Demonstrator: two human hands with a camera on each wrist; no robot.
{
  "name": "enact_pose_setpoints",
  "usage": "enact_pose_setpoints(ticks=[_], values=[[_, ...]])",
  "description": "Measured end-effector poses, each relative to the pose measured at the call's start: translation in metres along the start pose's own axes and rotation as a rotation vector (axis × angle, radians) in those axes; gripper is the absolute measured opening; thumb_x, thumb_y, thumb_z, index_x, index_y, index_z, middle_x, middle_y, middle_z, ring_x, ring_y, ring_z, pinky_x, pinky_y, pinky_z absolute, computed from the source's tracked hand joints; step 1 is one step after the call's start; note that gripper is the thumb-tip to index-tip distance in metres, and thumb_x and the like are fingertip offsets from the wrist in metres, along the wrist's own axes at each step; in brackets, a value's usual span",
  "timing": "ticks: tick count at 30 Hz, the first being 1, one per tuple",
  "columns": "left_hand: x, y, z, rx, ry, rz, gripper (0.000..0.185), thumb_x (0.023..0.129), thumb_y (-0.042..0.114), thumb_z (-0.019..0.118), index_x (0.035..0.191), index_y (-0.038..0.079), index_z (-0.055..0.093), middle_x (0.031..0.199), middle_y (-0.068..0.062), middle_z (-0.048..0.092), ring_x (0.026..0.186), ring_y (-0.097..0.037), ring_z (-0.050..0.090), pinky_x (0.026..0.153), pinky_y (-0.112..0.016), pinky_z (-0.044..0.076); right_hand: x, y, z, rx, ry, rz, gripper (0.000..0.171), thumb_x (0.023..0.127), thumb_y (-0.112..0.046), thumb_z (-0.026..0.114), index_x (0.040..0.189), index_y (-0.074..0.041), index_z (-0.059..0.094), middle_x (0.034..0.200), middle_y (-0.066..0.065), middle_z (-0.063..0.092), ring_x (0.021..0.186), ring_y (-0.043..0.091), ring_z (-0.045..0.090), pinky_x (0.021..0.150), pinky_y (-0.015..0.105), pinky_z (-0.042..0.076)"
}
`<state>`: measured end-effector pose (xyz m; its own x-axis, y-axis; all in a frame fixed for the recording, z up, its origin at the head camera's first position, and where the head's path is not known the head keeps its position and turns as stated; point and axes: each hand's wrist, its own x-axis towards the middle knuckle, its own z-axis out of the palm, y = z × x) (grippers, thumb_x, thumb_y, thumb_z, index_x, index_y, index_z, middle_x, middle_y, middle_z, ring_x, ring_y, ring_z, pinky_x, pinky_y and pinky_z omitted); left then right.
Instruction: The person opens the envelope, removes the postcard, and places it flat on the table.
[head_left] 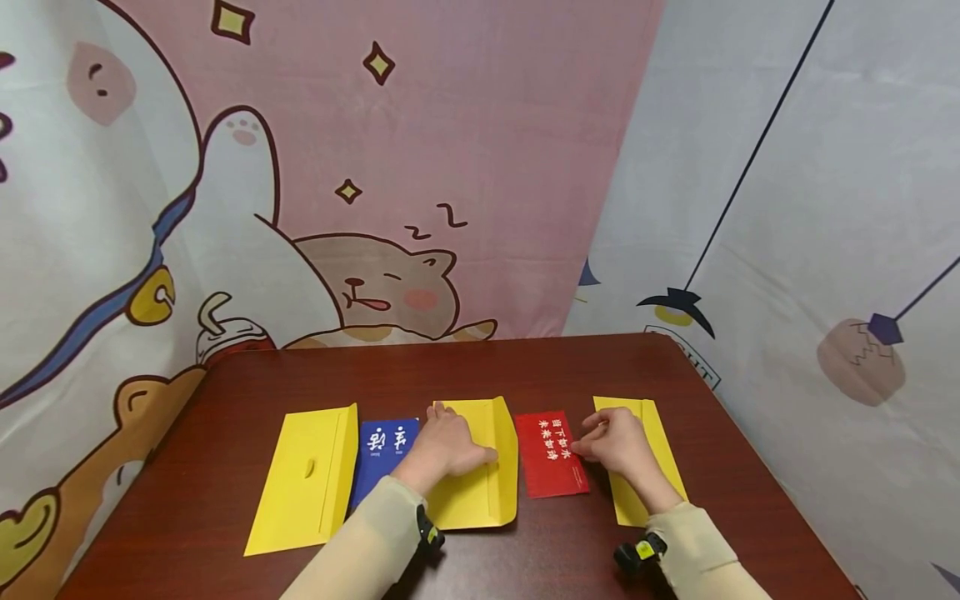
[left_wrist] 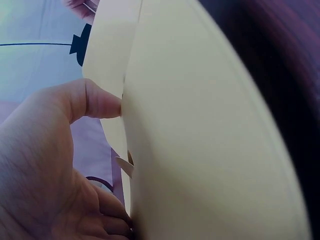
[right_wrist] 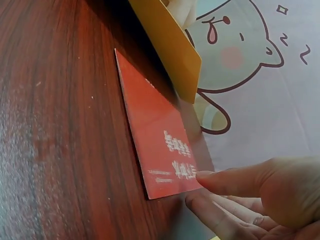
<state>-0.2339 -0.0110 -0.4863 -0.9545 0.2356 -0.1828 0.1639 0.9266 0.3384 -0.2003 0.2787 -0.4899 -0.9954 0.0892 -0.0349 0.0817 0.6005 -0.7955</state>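
My left hand (head_left: 446, 446) lies flat on the middle yellow envelope (head_left: 480, 492). In the left wrist view its thumb (left_wrist: 95, 100) presses against the edge of that envelope (left_wrist: 210, 140). My right hand (head_left: 611, 442) rests over the right yellow envelope (head_left: 652, 433). Its fingertips (right_wrist: 200, 176) touch the right edge of a red card (head_left: 553, 458) with white characters. The red card (right_wrist: 155, 135) lies flat on the table. A blue card (head_left: 384, 446) lies left of my left hand, partly under a third yellow envelope (head_left: 307, 479).
The dark red wooden table (head_left: 525, 367) stands in a corner. Cartoon-printed cloth (head_left: 375, 208) hangs behind and to the left, and grey cloth (head_left: 787, 250) to the right. The middle envelope's flap edge (right_wrist: 170, 50) rises beside the red card.
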Motion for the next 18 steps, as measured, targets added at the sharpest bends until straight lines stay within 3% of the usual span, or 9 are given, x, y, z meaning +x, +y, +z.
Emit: enact_pose_setpoints(ticks=[8, 18], values=[[0.0, 0.0, -0.001, 0.019, -0.006, 0.014, 0.105, 0.083, 0.065, 0.071, 0.149, -0.014, 0.049, 0.159, -0.038, 0.036, 0.152, -0.054, 0.028, 0.121, -0.052, 0.034, -0.005, 0.002, -0.01, 0.012, -0.003, -0.013, 0.037, 0.084, 0.001, 0.087, 0.115, 0.01, 0.07, 0.092, 0.014, 0.077, 0.08, 0.026, 0.076, 0.072, 0.041, 0.064], [-0.001, 0.0, 0.0, 0.048, 0.008, 0.054, 0.095, 0.082, 0.063, 0.072, 0.136, -0.014, 0.062, 0.154, -0.036, 0.045, 0.152, -0.053, 0.029, 0.124, -0.055, 0.027, -0.011, 0.009, -0.029, 0.087, -0.021, 0.003, 0.041, 0.085, 0.003, 0.085, 0.121, 0.012, 0.068, 0.099, 0.017, 0.078, 0.086, 0.028, 0.078, 0.071, 0.036, 0.063]])
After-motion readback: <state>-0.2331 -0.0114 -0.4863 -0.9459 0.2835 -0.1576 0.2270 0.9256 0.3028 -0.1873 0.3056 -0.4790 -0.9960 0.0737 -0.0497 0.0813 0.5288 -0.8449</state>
